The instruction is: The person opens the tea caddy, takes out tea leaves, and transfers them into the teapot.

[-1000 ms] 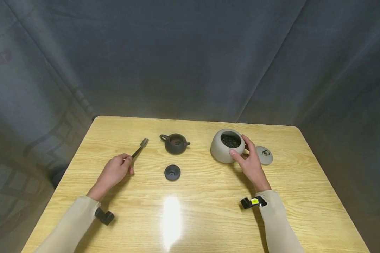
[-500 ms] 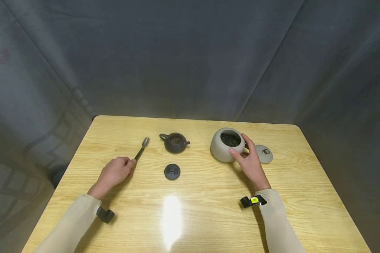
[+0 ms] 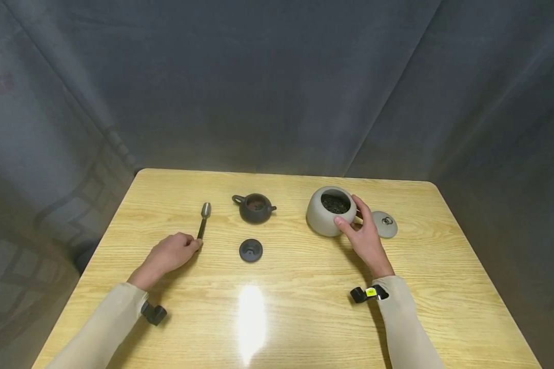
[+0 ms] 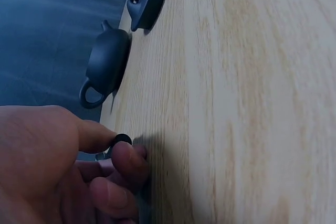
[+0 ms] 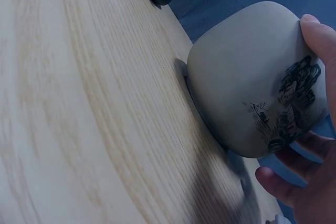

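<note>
My left hand (image 3: pixel 173 252) pinches the end of a small tea scoop (image 3: pixel 205 214), low over the table on the left. Its metal-looking bowl points to the far side, and in the left wrist view only the dark handle end (image 4: pixel 122 139) shows between thumb and fingers. On the right, my right hand (image 3: pixel 363 237) grips a round grey tea jar (image 3: pixel 322 219) by its right side, thumb near the rim. Dark tea leaves (image 3: pixel 336 204) lie inside. The jar's painted side (image 5: pixel 252 72) shows in the right wrist view; whether its base sits fully flat I cannot tell.
Between the hands stands a dark open teapot (image 3: pixel 256 215), spout to the right, with a little something inside. Its dark lid (image 3: pixel 251 250) lies nearer on the wooden table (image 3: pixel 295 307). The grey jar lid (image 3: pixel 385 228) lies right of the jar. Grey curtains (image 3: pixel 277 92) hang behind.
The tea scoop has swung from slanting right to pointing nearly straight away, its bowl shifting left. My left fingertips have moved slightly right and nearer. The right hand and jar look unchanged.
</note>
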The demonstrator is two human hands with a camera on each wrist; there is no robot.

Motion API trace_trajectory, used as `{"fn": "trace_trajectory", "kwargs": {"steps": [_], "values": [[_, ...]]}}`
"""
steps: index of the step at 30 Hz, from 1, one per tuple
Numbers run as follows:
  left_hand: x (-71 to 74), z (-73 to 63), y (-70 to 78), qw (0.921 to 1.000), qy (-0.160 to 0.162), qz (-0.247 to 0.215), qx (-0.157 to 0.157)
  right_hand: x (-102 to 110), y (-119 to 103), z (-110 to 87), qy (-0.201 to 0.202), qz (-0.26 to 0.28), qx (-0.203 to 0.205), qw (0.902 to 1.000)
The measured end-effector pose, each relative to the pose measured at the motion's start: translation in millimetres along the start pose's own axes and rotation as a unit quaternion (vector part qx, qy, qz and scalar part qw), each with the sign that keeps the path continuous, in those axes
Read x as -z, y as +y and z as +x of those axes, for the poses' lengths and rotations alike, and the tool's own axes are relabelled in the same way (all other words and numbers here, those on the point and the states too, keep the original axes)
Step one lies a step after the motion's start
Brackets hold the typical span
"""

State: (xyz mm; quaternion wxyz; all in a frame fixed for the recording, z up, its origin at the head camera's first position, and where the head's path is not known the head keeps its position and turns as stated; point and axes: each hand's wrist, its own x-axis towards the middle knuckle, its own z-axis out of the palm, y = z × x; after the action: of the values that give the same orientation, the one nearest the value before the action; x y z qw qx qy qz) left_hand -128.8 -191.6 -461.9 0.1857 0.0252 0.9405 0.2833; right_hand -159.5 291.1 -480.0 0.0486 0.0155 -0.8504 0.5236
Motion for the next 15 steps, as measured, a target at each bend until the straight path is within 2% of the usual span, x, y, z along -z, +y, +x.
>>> {"fn": "trace_trajectory", "kwargs": {"steps": [10,15], "values": [[1.5,0.7,6.7,0.9984,-0.027,0.05,-0.001,-0.6,-1.3,-0.4,0.002,0.009,-0.005,0.9999],[0.9,0.4,8.1,0.9979,-0.033,0.056,0.005,-0.2,0.8,-0.3,0.0,0.007,-0.005,1.0]]}}
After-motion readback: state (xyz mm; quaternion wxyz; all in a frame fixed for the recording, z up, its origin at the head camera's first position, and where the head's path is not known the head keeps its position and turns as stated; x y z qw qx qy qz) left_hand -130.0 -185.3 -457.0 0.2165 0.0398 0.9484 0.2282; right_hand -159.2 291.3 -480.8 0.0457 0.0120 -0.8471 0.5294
